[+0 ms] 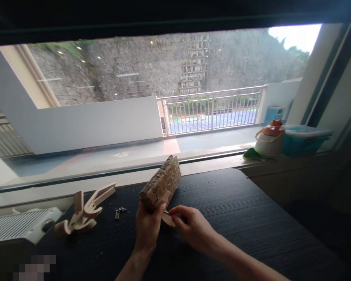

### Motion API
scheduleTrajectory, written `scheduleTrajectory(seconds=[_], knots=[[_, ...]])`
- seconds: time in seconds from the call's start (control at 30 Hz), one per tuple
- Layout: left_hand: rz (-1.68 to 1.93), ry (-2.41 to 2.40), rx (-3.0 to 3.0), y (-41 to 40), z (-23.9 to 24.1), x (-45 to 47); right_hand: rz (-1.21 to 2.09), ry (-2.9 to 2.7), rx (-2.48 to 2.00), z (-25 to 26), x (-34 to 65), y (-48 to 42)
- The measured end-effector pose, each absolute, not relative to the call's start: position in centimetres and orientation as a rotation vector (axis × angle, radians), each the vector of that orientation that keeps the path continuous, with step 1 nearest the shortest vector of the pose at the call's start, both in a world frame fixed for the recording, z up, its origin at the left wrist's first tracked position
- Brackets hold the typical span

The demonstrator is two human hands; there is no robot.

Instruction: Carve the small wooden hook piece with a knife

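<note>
My left hand point(148, 226) grips the near end of a rough wooden block point(163, 182) that lies tilted on the dark table point(236, 210). My right hand point(193, 226) is closed in a pinch on a small pale wooden piece point(166, 216) pressed against the block's lower end. A thin dark thing, perhaps a nail, shows at the fingertips. To the left, apart from both hands, lies a pile of light wooden cut-out parts point(84, 212). Between the pile and the block sit a few small dark screws point(119, 212).
A wide window runs behind the table, with a sill along its base. On the sill at right stand a white jug with an orange lid point(270, 138) and a teal box point(304, 140). A white ribbed heater point(20, 224) sits at the left.
</note>
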State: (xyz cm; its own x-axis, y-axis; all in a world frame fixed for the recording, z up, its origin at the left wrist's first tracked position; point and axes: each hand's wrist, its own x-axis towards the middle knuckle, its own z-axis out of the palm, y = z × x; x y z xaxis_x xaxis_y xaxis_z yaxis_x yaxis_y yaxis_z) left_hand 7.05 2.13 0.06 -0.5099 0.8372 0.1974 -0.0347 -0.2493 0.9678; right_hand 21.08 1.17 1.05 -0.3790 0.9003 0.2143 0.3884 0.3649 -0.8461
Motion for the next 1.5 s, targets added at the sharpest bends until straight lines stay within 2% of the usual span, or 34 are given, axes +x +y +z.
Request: scheduleTrajectory(seconds=[0.07,0.2,0.27,0.5,0.6,0.7,0.83,1.0,1.1,1.17,1.37,1.5], knots=[[1.816,1.369,0.975,2.3,0.0,7.0,0.955,-1.913,-1.121,1.3,21.4,1.2],[1.872,1.309,0.81,2.5,0.5,7.0,1.363,-1.764,-0.968,2.0,21.9,1.1],[1.886,1.283,0.744,2.5,0.8,7.0,1.351,-1.806,-0.92,2.3,22.1,0.9],[1.87,1.256,0.695,2.5,0.9,6.9,0.123,-2.352,-0.97,2.2,22.9,1.4],[1.86,1.242,0.642,2.5,0.9,6.9,-0.147,-2.417,-0.965,1.9,23.0,1.7],[1.864,1.283,0.665,2.5,1.1,6.9,-0.24,-2.425,-0.951,1.4,22.7,1.4],[1.898,1.335,0.725,2.4,1.4,7.0,-0.048,-2.386,-0.993,0.8,21.8,0.8],[1.96,1.337,0.788,2.2,1.5,7.0,0.858,-1.902,-1.076,0.9,21.0,1.1],[1.913,1.371,0.804,2.1,1.3,6.9,1.052,-1.799,-1.093,1.2,21.1,1.5],[1.873,1.382,0.814,2.2,1.1,7.0,0.871,-1.925,-1.135,1.3,21.4,1.3],[1.864,1.341,0.743,2.4,0.9,7.3,-0.051,-2.424,-1.054,1.1,21.9,0.6],[1.844,1.354,0.718,2.3,1.1,7.5,-0.111,-2.463,-0.99,0.9,21.9,0.3]])
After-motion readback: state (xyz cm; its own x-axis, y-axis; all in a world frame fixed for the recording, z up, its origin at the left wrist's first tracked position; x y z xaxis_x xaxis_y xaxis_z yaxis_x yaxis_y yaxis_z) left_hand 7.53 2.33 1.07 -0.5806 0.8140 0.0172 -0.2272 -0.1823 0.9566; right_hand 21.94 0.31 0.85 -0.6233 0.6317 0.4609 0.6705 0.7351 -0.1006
